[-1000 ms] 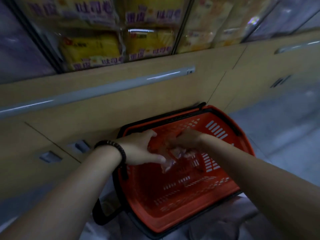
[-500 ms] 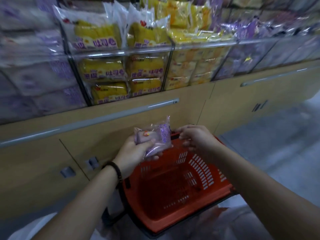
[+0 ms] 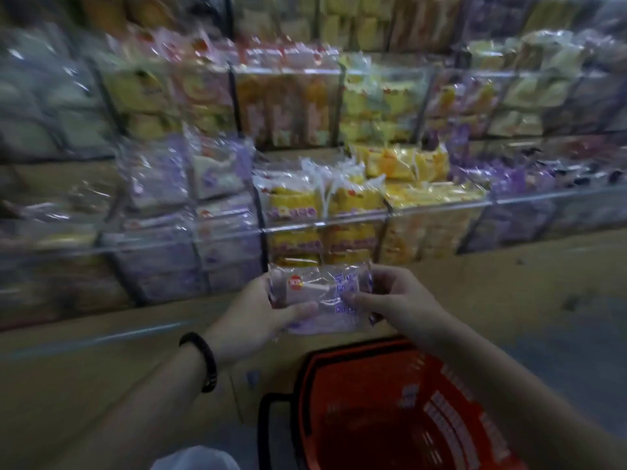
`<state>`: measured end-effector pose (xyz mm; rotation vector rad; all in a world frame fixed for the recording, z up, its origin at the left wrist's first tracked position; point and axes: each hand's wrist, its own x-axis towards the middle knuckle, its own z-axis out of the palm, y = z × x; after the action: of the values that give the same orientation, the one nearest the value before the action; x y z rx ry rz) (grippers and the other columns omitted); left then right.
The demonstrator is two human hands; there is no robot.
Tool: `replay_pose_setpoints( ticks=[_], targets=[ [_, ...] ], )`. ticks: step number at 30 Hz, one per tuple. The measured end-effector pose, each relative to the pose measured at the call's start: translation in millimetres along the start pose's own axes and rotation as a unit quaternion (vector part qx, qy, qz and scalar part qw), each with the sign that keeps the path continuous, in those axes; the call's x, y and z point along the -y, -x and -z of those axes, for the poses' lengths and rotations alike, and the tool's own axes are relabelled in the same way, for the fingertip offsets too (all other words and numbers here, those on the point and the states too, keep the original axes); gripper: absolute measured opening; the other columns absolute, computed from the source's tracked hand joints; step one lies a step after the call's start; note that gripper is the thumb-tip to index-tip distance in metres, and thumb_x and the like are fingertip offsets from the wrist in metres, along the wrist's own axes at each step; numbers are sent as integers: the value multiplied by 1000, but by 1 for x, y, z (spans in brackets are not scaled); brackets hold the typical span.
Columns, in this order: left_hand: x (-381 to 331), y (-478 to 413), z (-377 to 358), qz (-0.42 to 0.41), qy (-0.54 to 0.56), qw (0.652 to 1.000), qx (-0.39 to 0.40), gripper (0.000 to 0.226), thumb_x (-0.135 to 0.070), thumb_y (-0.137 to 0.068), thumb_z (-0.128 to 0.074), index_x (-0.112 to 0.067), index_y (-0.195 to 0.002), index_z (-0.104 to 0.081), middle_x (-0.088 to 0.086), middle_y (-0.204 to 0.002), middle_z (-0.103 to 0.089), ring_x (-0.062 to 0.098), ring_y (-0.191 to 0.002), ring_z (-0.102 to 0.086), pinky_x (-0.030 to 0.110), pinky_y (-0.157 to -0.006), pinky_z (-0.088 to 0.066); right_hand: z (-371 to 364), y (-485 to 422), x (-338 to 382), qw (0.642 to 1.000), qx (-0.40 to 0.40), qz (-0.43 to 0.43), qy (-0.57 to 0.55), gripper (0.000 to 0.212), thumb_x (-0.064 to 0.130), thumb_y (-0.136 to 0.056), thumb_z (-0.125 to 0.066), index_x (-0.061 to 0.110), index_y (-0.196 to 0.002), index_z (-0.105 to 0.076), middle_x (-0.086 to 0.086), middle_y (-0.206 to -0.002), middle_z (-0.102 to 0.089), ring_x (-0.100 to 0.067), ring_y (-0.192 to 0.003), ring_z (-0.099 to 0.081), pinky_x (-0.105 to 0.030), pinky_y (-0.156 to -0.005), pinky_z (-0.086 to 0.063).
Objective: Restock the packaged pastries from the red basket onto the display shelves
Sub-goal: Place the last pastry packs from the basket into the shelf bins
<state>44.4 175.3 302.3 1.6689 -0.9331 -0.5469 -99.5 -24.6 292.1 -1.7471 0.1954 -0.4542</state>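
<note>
Purple pastry packet point(image 3: 322, 300) gripped at both ends by left hand point(image 3: 251, 320) and right hand point(image 3: 400, 300), above red basket point(image 3: 373, 418) far rim. Long axis parallel to display shelf point(image 3: 441, 205) front edge. Matching purple packets point(image 3: 163, 178) up-left; left hand nearer.

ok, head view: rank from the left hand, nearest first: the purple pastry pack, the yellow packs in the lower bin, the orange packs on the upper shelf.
1. purple pastry pack: gripped in the left hand, at its right.
2. yellow packs: lower bin, just above and behind.
3. orange packs: upper shelf, higher and farther back.
</note>
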Motion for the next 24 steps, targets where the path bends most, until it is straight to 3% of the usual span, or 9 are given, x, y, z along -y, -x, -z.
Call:
replay_pose_setpoints(
  ticks=[3,5,8,10,12,14,20,22,24],
  targets=[
    [-33,10,60,-5,-84,996,-13,20,-15,-88,-82,-5,-88,-65,14,-78,-73,11,-65,-64,28,-57,-49,-29,-24,45,997,42,49,49,17,14,-92,-80,4,-84,-69,-16,-85,-74,-37,-75,-70,-47,-71,-57],
    [-53,12,100,-2,-129,991,-43,35,-28,-83,-88,-6,-79,-61,18,-85,-73,16,-67,-66,34,-62,-54,-50,-41,72,994,48,71,67,25,13,-94,-78,-4,-84,-61,-18,-81,-73,-33,-74,-73,-45,-71,-59],
    [-73,11,155,-18,-193,976,-103,74,-55,-64,-94,2,-101,-65,2,-75,-72,17,-68,-70,49,-74,-60,-87,-78,103,990,20,100,98,30,17,-94,-79,4,-77,-58,-11,-69,-65,-22,-64,-67,-42,-62,-54],
    [-78,4,188,-34,-189,968,-160,63,-33,-67,-98,-6,-113,-66,-1,-73,-64,11,-66,-65,45,-74,-60,-112,-108,116,986,-11,113,118,30,26,-89,-82,16,-70,-60,-4,-67,-65,-22,-64,-66,-44,-62,-54],
    [-78,-3,216,-36,-179,963,-200,58,-16,-69,-97,-20,-116,-64,14,-83,-70,19,-72,-73,49,-77,-63,-137,-138,123,982,-38,118,143,29,28,-87,-82,11,-76,-61,1,-66,-62,-18,-63,-60,-41,-65,-53],
    [-72,-15,242,-32,-198,953,-226,54,-27,-67,-96,-34,-108,-62,13,-91,-75,29,-82,-77,57,-79,-62,-158,-164,129,971,-66,131,189,29,27,-88,-81,9,-79,-60,3,-68,-61,-17,-65,-58,-40,-67,-53],
    [-57,-53,284,-11,-226,935,-271,50,-19,-71,-92,-41,-99,-57,-1,-88,-76,22,-81,-77,52,-79,-63,-194,-224,130,957,-111,98,250,22,29,-89,-79,19,-83,-60,3,-77,-63,-20,-75,-62,-41,-67,-53],
    [-48,-64,289,3,-224,935,-275,56,-15,-73,-89,-44,-104,-53,1,-91,-72,21,-81,-76,49,-78,-63,-200,-236,125,956,-113,88,257,19,23,-89,-78,20,-84,-61,2,-81,-66,-19,-77,-64,-41,-69,-57],
    [-40,-69,288,28,-265,926,-266,63,-13,-79,-86,-34,-123,-48,-1,-88,-69,16,-78,-71,42,-76,-61,-203,-240,119,956,-108,86,258,22,24,-90,-81,23,-87,-59,4,-85,-68,-15,-81,-65,-36,-69,-56]
  ],
)
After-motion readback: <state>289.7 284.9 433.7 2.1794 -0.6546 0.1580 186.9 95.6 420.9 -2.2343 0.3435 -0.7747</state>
